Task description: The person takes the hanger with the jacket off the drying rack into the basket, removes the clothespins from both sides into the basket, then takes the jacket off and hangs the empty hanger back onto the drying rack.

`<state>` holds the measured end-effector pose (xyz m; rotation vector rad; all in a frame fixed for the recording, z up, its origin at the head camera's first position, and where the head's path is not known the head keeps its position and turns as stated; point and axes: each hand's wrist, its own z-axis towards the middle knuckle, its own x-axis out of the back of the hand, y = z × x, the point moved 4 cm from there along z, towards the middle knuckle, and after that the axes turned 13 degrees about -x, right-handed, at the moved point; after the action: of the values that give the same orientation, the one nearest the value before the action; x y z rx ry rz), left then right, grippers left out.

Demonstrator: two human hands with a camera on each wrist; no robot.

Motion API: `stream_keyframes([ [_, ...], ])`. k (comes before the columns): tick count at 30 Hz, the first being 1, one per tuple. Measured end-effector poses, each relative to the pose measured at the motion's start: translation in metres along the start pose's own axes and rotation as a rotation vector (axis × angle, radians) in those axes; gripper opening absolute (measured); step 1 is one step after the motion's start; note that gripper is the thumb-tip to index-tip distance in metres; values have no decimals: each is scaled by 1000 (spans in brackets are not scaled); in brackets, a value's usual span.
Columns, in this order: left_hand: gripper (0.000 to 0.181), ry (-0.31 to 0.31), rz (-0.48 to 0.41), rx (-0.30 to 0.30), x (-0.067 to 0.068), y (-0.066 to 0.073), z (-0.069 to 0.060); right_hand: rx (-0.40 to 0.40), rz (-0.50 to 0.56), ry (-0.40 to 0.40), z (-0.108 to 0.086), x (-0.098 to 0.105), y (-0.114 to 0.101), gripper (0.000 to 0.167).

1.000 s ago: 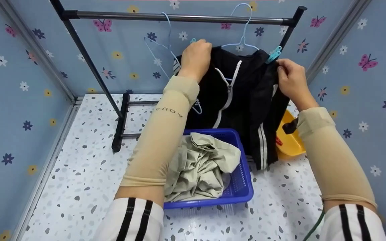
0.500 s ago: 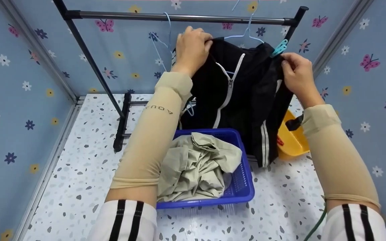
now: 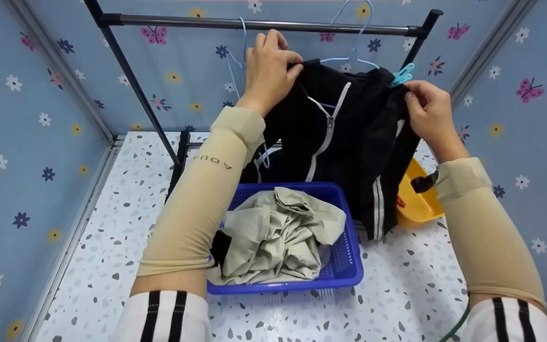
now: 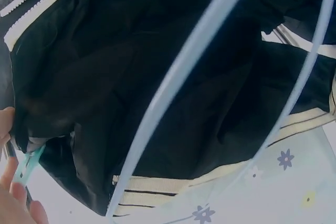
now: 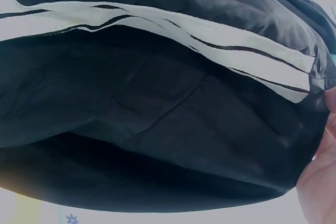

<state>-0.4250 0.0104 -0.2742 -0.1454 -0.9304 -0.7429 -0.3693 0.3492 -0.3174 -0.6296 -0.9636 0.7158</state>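
Observation:
A black jacket (image 3: 340, 142) with white zip and white stripes hangs on a light blue hanger (image 3: 356, 59). My left hand (image 3: 268, 71) pinches its left shoulder between thumb and fingers. At the other shoulder, my right hand (image 3: 429, 111) pinches the cloth just below a turquoise clothespin (image 3: 402, 75). Another turquoise clothespin (image 4: 30, 163) shows by the left fingers in the left wrist view; the hand hides it in the head view. Striped sleeve cloth (image 5: 210, 40) fills much of the right wrist view, with the right hand at its edge.
A dark rail (image 3: 188, 21) runs across the back, with another blue hanger (image 3: 243, 38) at left. Below stands a blue basket (image 3: 302, 286) holding crumpled beige cloth (image 3: 285, 237). The yellow container (image 3: 420, 209) sits at right, partly behind the jacket.
Both hands and the jacket rise, then come down slightly. My left hand has shifted up and left in the head view, and its fingers are more spread. Both hands keep the shoulders pinched.

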Motion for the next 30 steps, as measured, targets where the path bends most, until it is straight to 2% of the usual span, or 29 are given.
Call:
stream_keyframes([
  [4,30,-8,-38,16,3,-3,-5,14,19,-2,-6,2,-3,26],
  [10,33,-38,-285,31,5,-11,-16,1,40,-25,-19,5,-21,26],
  [15,66,-34,-409,8,7,-18,-26,-9,25,-16,-17,7,-8,27],
  [19,82,-75,-458,33,7,-24,-33,16,36,-5,-15,10,1,26],
  [21,77,-96,-480,48,8,-27,-35,43,55,-3,-16,12,1,25],
  [26,37,-98,-478,27,13,-34,-37,91,82,10,-20,17,-1,22],
  [30,30,-83,-448,-6,17,-38,-41,123,107,25,-21,19,-5,21],
])
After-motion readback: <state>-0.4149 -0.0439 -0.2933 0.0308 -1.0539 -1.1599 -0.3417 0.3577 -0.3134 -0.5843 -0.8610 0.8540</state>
